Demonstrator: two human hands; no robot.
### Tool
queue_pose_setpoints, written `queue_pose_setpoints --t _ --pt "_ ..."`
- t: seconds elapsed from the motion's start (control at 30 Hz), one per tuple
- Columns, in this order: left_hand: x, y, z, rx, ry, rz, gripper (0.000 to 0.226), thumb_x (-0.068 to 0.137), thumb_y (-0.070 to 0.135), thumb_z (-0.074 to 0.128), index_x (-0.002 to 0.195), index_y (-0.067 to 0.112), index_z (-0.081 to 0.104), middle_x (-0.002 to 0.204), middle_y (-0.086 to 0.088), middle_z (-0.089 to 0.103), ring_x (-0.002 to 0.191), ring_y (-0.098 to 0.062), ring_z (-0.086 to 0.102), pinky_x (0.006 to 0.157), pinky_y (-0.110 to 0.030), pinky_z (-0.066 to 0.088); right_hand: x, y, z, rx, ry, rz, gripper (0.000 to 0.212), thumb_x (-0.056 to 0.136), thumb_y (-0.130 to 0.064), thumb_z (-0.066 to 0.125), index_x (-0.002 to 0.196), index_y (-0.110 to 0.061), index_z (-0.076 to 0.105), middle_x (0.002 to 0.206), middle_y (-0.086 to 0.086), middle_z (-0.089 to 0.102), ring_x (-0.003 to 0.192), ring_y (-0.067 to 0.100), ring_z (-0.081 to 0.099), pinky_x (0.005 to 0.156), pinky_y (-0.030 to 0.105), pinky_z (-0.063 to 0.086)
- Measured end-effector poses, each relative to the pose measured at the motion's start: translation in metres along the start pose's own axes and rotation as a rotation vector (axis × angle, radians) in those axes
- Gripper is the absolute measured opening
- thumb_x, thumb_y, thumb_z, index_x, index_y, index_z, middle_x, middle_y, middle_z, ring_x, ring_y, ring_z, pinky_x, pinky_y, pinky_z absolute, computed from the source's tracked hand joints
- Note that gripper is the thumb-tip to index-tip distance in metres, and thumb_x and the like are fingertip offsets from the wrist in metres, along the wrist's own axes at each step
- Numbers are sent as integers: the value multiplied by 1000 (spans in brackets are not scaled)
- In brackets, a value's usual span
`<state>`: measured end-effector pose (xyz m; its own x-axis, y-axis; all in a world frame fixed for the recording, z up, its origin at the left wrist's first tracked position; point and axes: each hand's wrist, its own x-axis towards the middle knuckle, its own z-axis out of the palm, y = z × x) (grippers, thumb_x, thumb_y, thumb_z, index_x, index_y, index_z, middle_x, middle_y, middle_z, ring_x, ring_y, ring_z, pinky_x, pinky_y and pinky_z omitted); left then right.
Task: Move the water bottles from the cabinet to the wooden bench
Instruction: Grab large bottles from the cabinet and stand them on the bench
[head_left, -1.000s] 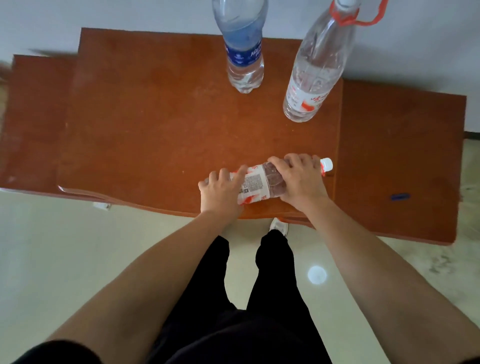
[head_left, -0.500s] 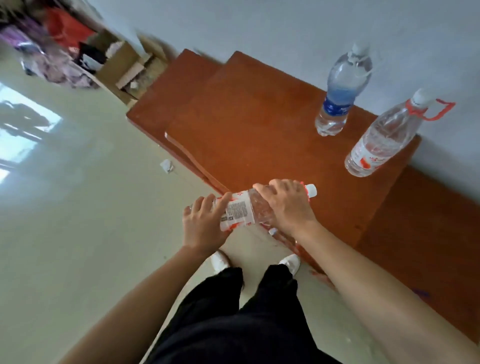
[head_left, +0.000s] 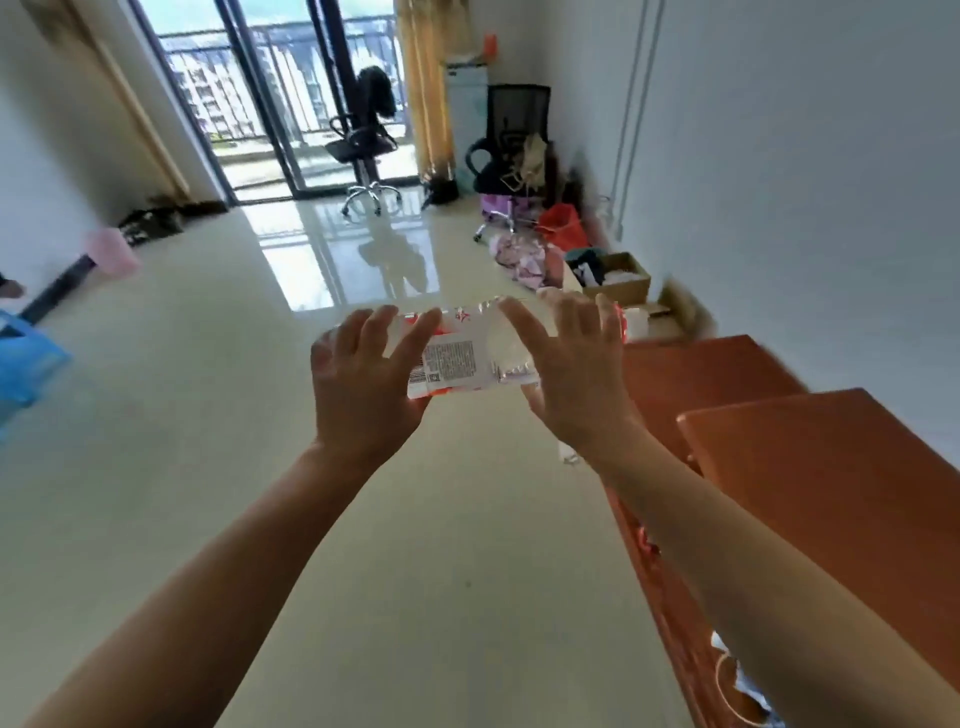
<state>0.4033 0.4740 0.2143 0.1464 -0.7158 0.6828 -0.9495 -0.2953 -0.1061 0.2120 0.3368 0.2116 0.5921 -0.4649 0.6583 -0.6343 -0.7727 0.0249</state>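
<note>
A clear water bottle (head_left: 462, 358) with a red and white label lies sideways in the air between my two hands, over the pale floor. My left hand (head_left: 363, 384) grips its left end, fingers over the top. My right hand (head_left: 569, 374) holds the right end, fingers spread over it and hiding the cap. The reddish-brown wooden cabinet top (head_left: 841, 467) lies at the right edge, below my right forearm. The other bottles and the bench are out of view.
A glossy tiled floor (head_left: 260, 415) stretches ahead to glass balcony doors. Two office chairs (head_left: 363, 145), bags and cardboard boxes (head_left: 618, 280) line the right wall. A pink bin (head_left: 111, 254) and a blue bag (head_left: 26, 364) are at the left.
I have turned left, away from the cabinet, carrying the bottle in both hands. The two standing bottles have left the view and the room toward the balcony has come into sight.
</note>
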Motion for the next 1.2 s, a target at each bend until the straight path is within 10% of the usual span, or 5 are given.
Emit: queue_pose_setpoints --t 0.5,1.2 --pt "-179 -425 -204 558 131 -507 73 81 51 78 144 25 52 137 -22 53 123 -46 50 91 -59 41 192 -515 40 460 285 -535 94 69 -19 88 149 -32 40 143 17 50 134 37 41 116 60 26" --pt "-300 -972 -271 746 57 -610 82 68 46 89 137 19 54 130 -18 58 115 -42 55 81 -54 47 392 -1078 176 685 231 -684 100 60 -11 89 147 -33 46 139 14 52 131 34 37 118 57 22"
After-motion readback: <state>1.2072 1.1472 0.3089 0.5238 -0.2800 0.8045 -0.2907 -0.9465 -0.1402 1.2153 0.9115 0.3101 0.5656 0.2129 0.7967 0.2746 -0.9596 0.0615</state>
